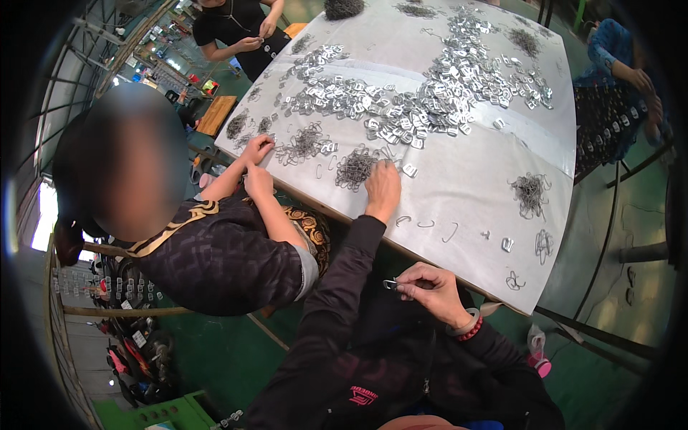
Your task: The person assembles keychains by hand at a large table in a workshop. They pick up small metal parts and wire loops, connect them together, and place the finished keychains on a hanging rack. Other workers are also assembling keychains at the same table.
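- Right hand (433, 292): thumb and fingertips pinched together on a small metal piece (389, 284), which sticks out to the left just off the near edge of the table, over the lap. Red beaded bracelet (470, 328) on that wrist.
- Left hand (383, 188): reaching over the table, fingers down at the right side of a tangled pile of wire hooks (351, 170). Fingertips are partly hidden, so I can't tell if it's actually gripping one.
- Table (444, 193): pale grey cover, basically acting as one big open tray. The big heap of shiny flat buckles (448, 100) spreads across its middle and far part.
- More wire sits right on the cover: a dark clump (530, 195) toward the right edge, plus a few loose hooks (449, 232) and a lone buckle (507, 244) along the near side.
- Actual container: a clear plastic one (536, 340) with a pink end, below the table's right corner. Could be a bag or a bottle, too small to make out the contents.
- Co-worker's hands (258, 149) are at the table's left edge, beside another hook pile (304, 143).
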Demonstrator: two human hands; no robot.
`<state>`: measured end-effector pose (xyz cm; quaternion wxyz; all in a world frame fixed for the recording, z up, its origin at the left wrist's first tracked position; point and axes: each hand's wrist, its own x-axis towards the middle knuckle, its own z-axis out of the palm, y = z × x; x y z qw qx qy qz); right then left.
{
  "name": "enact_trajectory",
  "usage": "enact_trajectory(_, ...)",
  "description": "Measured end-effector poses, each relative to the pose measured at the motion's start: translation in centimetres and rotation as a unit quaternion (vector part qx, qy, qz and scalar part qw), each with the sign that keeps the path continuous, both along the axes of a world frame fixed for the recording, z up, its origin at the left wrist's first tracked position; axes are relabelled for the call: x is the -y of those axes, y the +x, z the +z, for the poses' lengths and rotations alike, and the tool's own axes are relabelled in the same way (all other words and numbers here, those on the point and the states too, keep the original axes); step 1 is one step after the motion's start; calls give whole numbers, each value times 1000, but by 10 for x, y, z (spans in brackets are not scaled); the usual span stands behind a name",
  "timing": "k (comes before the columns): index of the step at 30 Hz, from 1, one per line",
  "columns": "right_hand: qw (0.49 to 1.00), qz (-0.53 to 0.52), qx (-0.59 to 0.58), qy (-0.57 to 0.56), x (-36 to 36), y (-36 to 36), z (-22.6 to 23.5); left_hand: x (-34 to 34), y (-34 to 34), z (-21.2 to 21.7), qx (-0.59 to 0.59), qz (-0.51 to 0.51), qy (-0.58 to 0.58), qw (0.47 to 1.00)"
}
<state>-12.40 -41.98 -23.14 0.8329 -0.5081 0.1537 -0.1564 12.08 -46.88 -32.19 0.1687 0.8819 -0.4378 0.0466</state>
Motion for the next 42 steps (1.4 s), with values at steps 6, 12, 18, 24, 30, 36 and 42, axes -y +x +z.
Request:
enact_trajectory(6,1000,-5,6,-26,-7,-3,4,-53,-25,11,-70,-29,-187,979)
enact_trajectory(12,998,-26,4,-57,-13,-4,2,-112,-53,54,-322,-12,-268,908)
enact_trajectory(18,996,-48,-65,-38,-12,-3,-5,-172,-117,114,-345,-62,-336,874)
enact_trajectory(24,994,-90,-51,-46,-7,-2,-7,-174,-138,120,-189,-126,-285,931)
enact_trajectory(30,987,-90,-51,-126,-7,1,-7,-164,-137,108,-189,-127,-289,930)
enact_trajectory(36,984,-64,9,-164,31,9,4,-173,-128,101,-368,-119,-307,870)
enact_trajectory(42,876,-142,-38,-459,134,102,-33,-179,-124,100,-320,-105,-310,889)
